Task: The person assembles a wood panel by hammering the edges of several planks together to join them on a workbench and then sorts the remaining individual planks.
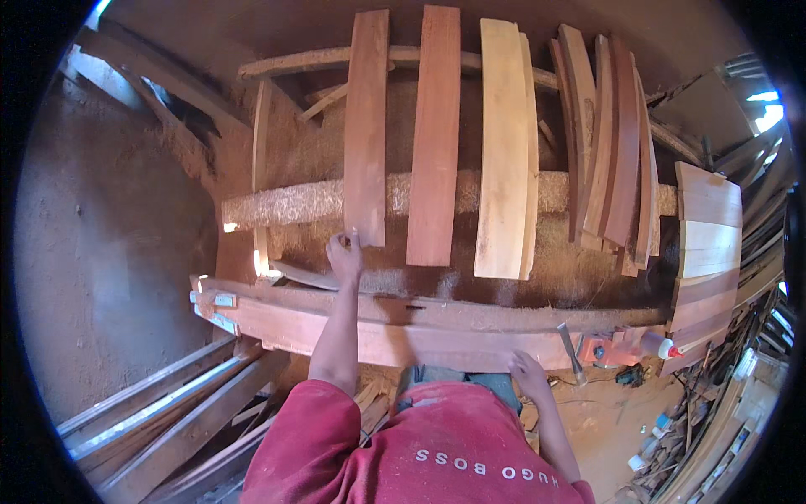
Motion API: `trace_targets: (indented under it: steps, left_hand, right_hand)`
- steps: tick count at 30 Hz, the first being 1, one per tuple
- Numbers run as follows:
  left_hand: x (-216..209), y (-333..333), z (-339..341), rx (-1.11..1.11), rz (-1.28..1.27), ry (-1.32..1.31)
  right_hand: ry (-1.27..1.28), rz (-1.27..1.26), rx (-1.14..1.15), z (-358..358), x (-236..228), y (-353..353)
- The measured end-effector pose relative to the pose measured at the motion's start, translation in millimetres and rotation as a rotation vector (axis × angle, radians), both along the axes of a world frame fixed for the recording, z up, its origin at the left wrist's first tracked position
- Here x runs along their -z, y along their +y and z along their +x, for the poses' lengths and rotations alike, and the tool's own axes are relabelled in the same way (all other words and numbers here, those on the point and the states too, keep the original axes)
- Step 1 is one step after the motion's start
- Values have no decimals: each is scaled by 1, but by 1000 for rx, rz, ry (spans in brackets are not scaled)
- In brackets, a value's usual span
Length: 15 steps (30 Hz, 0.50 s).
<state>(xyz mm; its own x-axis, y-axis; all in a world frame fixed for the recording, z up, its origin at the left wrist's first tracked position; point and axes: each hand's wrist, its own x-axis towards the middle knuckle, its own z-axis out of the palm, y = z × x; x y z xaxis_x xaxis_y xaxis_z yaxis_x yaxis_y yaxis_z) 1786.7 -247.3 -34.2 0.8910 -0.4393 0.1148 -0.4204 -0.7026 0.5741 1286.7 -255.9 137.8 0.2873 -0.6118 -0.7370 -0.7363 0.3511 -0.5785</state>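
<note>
My left hand [345,259] is raised by the lower end of the leftmost reddish plank [366,126], its thumb and fingertips drawn together. Whether something small sits in that pinch, or whether the fingertips touch the wood, I cannot make out. To the right lie a redder plank [434,134] and a pair of pale yellow boards [501,151], overlapping. My right hand [529,375] is low at the near edge of the long wooden bench beam [403,336], fingers loosely stretched and holding nothing visible. A flat-bladed chisel [573,353] lies just right of it.
Beyond the chisel are an orange-red tool [598,349] and a red-capped bottle [659,345]. A bundle of narrow boards [617,143] rests across the far rails [294,202]. More boards [709,223] are stacked at right. Long timbers [168,420] lean at lower left.
</note>
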Motion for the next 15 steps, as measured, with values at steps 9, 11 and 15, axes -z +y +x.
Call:
trace_targets:
  steps: [9,11,15]
  left_hand:
    - [39,-48,62,123,-255,779]
    - [34,-56,55,210,-186,779]
    - [11,-68,35,250,-178,708]
  right_hand:
    - [255,-291,93,-114,15,46]
    - [297,-305,94,-130,22,66]
    - [296,-304,238,-136,37,105]
